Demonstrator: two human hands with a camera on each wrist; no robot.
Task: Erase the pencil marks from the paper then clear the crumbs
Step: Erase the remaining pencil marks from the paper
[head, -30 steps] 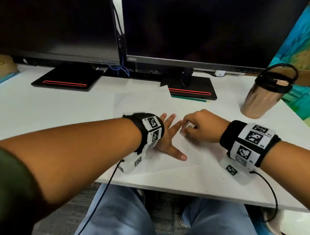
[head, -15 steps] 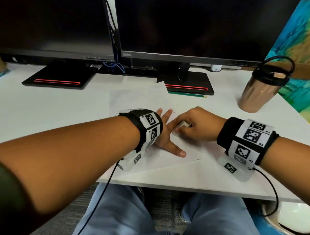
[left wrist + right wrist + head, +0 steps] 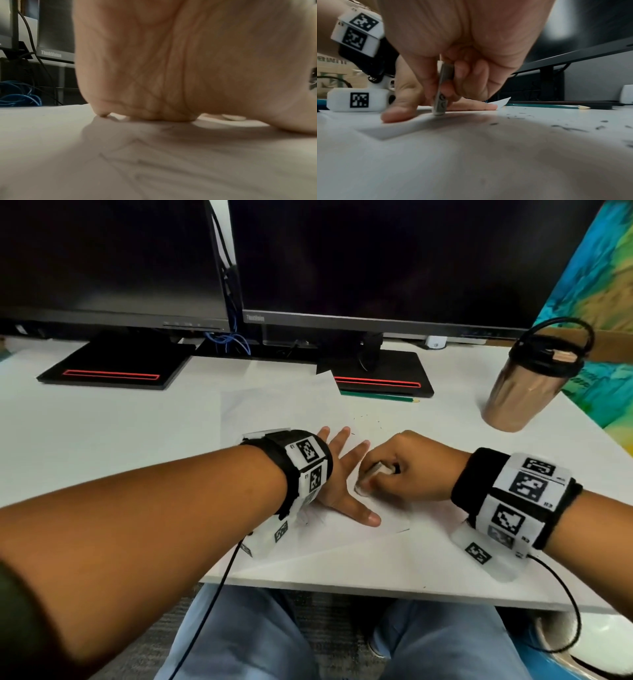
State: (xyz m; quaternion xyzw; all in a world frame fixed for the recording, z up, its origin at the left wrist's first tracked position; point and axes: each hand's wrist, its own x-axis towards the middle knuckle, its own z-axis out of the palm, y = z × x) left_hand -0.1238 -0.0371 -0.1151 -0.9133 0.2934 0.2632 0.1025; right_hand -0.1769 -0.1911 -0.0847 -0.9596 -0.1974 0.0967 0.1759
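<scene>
White table (image 3: 102, 446), two dark monitors (image 3: 376, 258) at the back on black bases with red strips. Blue cable bundle (image 3: 229, 339) between the bases. Green pencil (image 3: 378, 396) lies just in front of the right monitor base, tip pointing right. Bronze tumbler (image 3: 517, 395) with black lid stands far right, well apart from the hands. Colourful panel at the right edge. Person seated, jeans visible under the table edge.

Paper (image 3: 274, 412) lies flat mid-table, far corner curled up near the right base. Faint pencil marks (image 3: 137, 159) show on the sheet under the left wrist. Dark eraser crumbs (image 3: 570, 128) scattered on the paper and table past the right hand.

Left hand (image 3: 342, 474) flat on the paper, fingers spread, thumb out toward the near edge, palm pressing the sheet down.

Right hand (image 3: 407, 470) curled, thumb and fingers pinching the eraser (image 3: 442, 88) by its sleeve. Eraser stands nearly upright, lower end touching the paper, just beside the left index finger and thumb. Right wrist sits low near the table.

Both wrists carry marker-tagged bands with cables.
</scene>
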